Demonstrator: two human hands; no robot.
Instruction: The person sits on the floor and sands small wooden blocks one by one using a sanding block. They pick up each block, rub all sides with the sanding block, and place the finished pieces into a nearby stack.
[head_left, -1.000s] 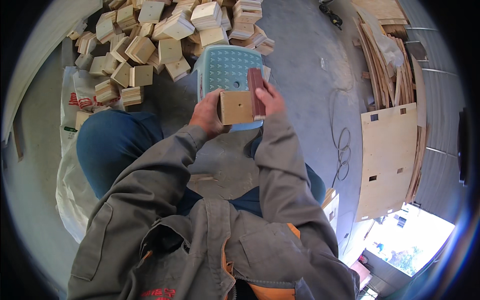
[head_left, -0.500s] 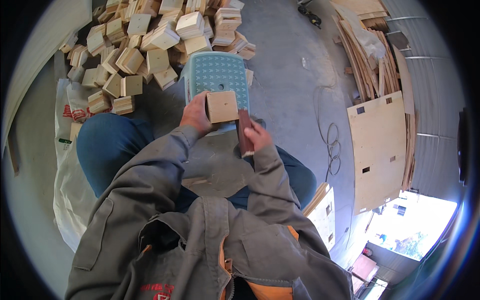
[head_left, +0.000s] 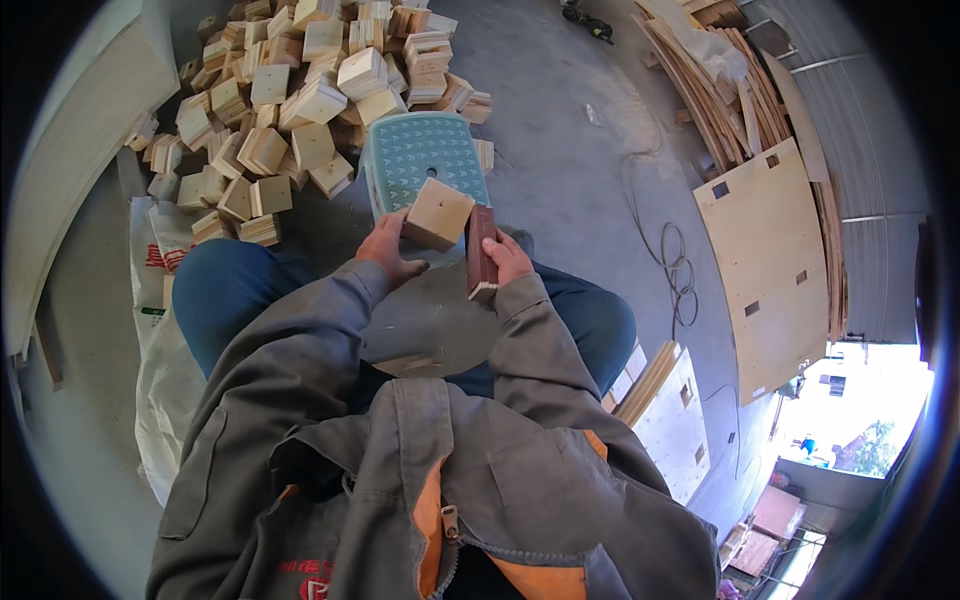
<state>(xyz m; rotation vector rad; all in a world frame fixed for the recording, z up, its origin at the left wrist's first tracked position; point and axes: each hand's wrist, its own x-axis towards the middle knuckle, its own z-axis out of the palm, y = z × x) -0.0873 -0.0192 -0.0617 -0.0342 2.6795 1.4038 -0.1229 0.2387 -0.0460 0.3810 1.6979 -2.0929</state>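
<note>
A pale square wooden block (head_left: 438, 213) with a small hole in its face sits tilted over the near edge of a blue-green plastic stool (head_left: 415, 150). My left hand (head_left: 384, 250) holds the block by its left corner, fingers partly hidden behind it and thumb apart below. In my right hand (head_left: 508, 258) is a reddish-brown sanding block (head_left: 481, 240), long and flat with a pale edge at its near end. Its upper end is close against the wooden block's right side; I cannot tell whether they touch.
A heap of similar wooden blocks (head_left: 312, 147) lies beyond the stool to the left. A white sack (head_left: 160, 390) is by my left knee. Cable loops (head_left: 680, 265) lie on the floor at right, near leaning plywood sheets (head_left: 765, 265).
The wooden block has turned and tilted in my left hand, whose thumb has come away from it. My right hand has drawn slightly nearer with the sanding block. The view has shifted.
</note>
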